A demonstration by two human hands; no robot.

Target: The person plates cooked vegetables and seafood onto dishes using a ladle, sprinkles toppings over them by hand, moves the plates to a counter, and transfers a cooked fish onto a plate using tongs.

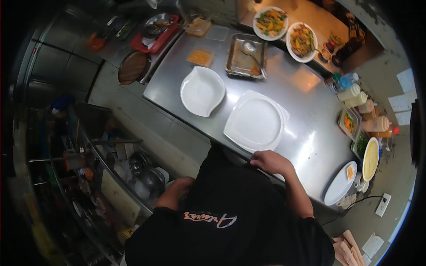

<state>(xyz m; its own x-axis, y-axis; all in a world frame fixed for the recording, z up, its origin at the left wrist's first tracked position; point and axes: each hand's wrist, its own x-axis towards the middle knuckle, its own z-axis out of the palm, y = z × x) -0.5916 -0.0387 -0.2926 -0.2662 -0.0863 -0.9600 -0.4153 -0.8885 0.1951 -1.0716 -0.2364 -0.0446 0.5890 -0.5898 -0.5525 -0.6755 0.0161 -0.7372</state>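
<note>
Beside my right hand (270,162), at the counter's front edge, sits a white squared plate (257,122) with a round well; it looks stacked on another. My right hand's fingers are curled together near the plate's lower rim; what they hold, if anything, is hidden. Low at my left side, against the black shirt, my left hand (181,186) is blurred, and its fingers are not clear. Farther left on the counter stands a white bowl (203,91) with pointed corners. Behind the plates, a metal tray (235,66) contains a large spoon (254,55).
Two white bowls of food, one (270,23) left of the other (301,42), stand on the back shelf. Sauce bottles (350,93) line the right wall. An oval plate (341,182) lies at the right. Metal bowls (151,177) crowd a lower shelf at the left.
</note>
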